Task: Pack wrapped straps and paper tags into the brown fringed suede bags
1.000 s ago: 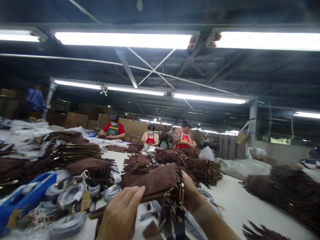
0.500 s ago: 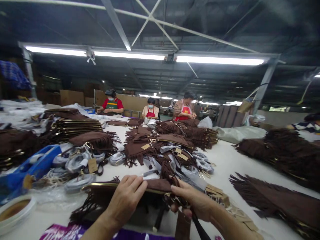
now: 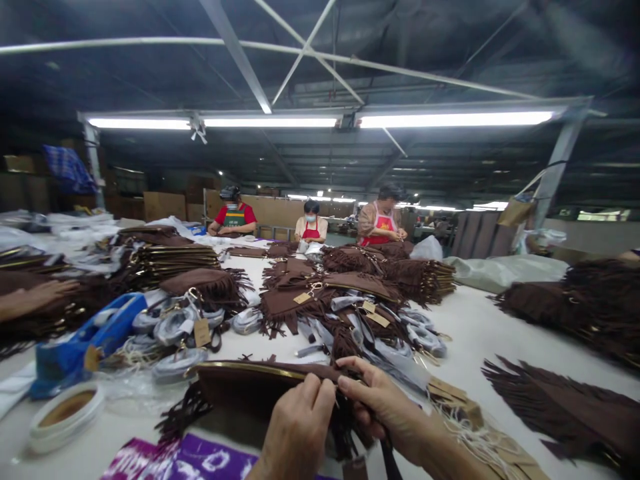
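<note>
A dark brown fringed bag (image 3: 240, 395) with a gold zipper along its top edge is in front of me. My left hand (image 3: 300, 423) has its fingers closed on the bag near the right end of the zipper. Right beside it, my right hand (image 3: 387, 407) is closed around the bag's corner, thumb and index finger at the top edge. A dark strap (image 3: 391, 460) hangs below my right hand. The small hardware between my fingers is hidden.
Coiled wrapped straps (image 3: 175, 327), tagged fringed bags (image 3: 295, 300) and a blue tape dispenser (image 3: 87, 347) lie ahead. Kraft tags (image 3: 457, 403) with white strings and another fringed bag (image 3: 565, 407) are at right. A tape roll (image 3: 65, 413) and another person's hand (image 3: 43, 297) are at left.
My left hand has slid right along the bag to its right corner, close to my right hand. Another person's hand has appeared at the left edge. The view has shifted slightly left.
</note>
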Action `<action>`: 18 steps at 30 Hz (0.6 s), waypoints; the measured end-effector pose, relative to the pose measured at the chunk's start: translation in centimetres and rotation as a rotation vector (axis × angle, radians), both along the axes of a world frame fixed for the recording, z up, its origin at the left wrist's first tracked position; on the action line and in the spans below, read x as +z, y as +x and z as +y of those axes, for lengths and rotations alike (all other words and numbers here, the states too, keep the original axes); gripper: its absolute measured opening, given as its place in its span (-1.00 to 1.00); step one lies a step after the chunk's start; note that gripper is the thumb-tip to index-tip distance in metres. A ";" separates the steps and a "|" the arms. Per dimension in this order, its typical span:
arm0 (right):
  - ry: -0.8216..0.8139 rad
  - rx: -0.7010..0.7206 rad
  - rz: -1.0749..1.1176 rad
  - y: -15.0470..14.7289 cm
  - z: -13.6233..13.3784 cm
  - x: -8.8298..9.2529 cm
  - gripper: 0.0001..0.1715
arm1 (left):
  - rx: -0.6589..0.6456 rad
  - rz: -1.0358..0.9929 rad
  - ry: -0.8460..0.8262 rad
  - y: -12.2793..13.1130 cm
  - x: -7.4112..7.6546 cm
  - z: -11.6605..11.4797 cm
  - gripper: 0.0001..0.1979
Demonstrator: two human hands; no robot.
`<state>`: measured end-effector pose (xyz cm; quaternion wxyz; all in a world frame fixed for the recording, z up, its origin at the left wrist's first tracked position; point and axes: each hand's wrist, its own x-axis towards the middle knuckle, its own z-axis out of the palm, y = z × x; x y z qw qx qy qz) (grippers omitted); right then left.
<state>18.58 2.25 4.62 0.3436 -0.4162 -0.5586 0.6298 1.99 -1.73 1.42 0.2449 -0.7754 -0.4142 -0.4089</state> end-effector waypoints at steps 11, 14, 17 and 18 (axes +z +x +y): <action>0.060 -0.117 -0.035 3.3 2.2 0.4 -0.26 | 0.346 0.060 -0.381 -13.0 1.6 -1.0 -0.69; 0.076 -0.135 -0.088 4.1 3.0 -1.0 -0.33 | 0.463 -0.026 -0.472 -19.1 0.0 -0.9 -0.74; 0.198 -0.159 -0.178 4.9 3.4 -2.3 -0.46 | 0.400 -0.068 -0.427 -20.5 -1.4 -1.5 -0.70; 0.272 -0.185 -0.202 5.4 3.5 -2.5 -0.50 | 0.368 -0.072 -0.370 -20.1 -1.5 -1.7 -0.66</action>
